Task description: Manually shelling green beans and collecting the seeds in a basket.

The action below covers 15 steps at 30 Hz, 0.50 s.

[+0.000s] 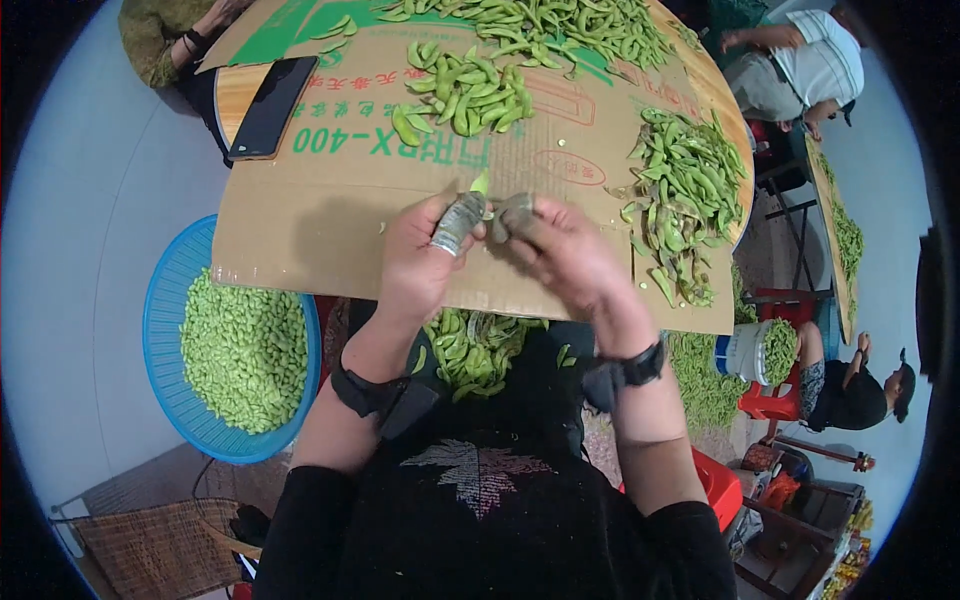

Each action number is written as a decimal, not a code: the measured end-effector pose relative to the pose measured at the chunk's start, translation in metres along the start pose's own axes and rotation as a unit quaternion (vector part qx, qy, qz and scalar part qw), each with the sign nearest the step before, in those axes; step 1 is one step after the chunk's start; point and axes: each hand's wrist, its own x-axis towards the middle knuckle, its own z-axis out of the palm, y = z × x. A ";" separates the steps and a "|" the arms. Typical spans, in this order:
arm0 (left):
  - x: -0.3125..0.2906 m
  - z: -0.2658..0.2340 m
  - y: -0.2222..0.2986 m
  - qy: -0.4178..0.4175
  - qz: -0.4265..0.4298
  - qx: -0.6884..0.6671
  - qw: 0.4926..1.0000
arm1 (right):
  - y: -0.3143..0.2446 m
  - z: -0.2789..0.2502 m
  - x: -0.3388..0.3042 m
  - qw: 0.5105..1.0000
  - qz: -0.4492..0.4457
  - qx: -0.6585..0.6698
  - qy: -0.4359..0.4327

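Note:
My left hand [422, 248] pinches a green bean pod [480, 183] above the cardboard, its tip sticking up past a thumb wrapped in greyish tape. Close beside it, my right hand [568, 247] is closed with fingers drawn together, dark wrapping on its fingertips. A little motion blur hides what those right fingers hold, if anything. Beyond my hands lies a small heap of pods [478, 92] on the flattened cardboard [350, 200]. More pods and empty-looking hulls [690, 190] are piled at the right edge. Below the table edge, pods and hulls [470, 350] rest in my lap.
A blue plastic basket [160, 330] of shelled beans stands at left below the table. A dark phone [275, 108] lies on the cardboard. At the far side is a large pod pile [570, 30]. Right, a white bucket [742, 350] of pods stands; other people sit around.

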 end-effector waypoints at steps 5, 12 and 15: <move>0.004 0.008 -0.004 -0.022 0.008 0.032 0.999 | -0.038 -0.080 0.089 0.852 -0.225 -0.390 0.269; -0.002 0.012 -0.011 0.013 0.074 0.348 0.935 | -0.029 -0.058 0.089 0.783 -0.155 -0.586 0.138; -0.006 0.023 -0.009 -0.026 0.166 0.520 0.838 | -0.022 -0.050 0.043 0.794 -0.200 -0.545 0.180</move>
